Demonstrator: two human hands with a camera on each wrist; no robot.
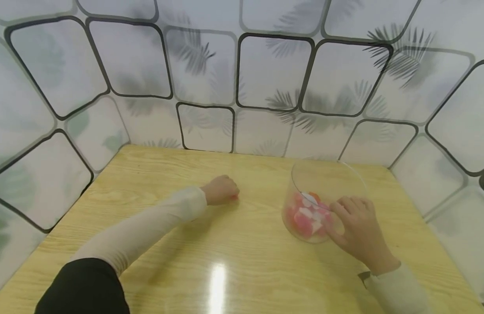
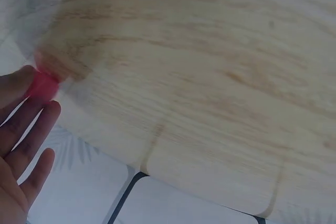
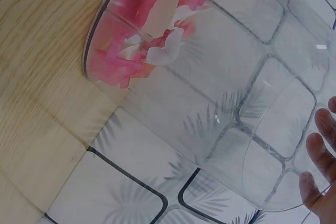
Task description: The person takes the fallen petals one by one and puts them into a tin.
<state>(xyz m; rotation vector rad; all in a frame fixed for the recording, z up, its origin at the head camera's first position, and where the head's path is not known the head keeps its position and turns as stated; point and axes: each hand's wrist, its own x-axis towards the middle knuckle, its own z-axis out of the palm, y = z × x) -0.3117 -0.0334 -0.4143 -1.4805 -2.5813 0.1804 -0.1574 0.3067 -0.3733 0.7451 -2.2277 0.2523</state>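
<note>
Thumb and fingertips of my left hand (image 1: 221,190) pinch a small pink-red petal (image 2: 43,85) low over the table's middle. In the head view only a bit of the petal shows under the hand; the left wrist view shows it close to the wood. On the right stands a clear round container (image 1: 324,174), its lower part holding pink and white petals (image 1: 310,216) with an orange piece among them. My right hand (image 1: 357,226) grips the container's near right side at the rim. The right wrist view catches several of its fingers (image 3: 317,150) at that rim.
A light wood table (image 1: 242,261) lies under both hands, with a bright reflection near its front. Patterned white panels (image 1: 210,126) with black outlines and leaf prints rise behind it and on both sides.
</note>
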